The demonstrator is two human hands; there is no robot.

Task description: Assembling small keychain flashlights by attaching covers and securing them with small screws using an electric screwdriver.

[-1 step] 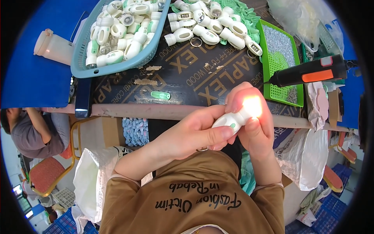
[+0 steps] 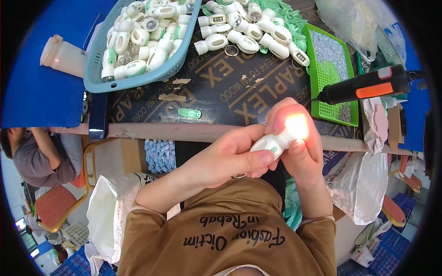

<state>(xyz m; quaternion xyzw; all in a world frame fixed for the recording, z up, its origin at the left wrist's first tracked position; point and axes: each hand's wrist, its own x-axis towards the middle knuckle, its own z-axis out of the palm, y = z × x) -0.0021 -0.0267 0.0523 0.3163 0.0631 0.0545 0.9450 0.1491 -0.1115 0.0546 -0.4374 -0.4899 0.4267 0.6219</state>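
Both my hands are closed around a small white flashlight [image 2: 264, 143] with a green button, held over the table's near edge. My left hand [image 2: 237, 156] grips its body, thumb beside the button, and part of a metal ring shows below the fingers. Around the head end curl the fingers of my right hand [image 2: 304, 154]. The lamp glows brightly there and washes out the fingertips. A loose green oval cover [image 2: 189, 113] lies on the dark table [image 2: 207, 99], left of my hands. Farther back lies a group of similar white flashlights [image 2: 246, 42], some with open battery slots.
A blue basket [image 2: 138, 83] full of flashlights stands at the far left. On the right, a black-and-orange electric screwdriver [image 2: 368, 87] hangs over a green tray [image 2: 315, 69] of small metal parts. Green covers [image 2: 290, 18] are heaped behind. Another person [image 2: 43, 154] sits at the left.
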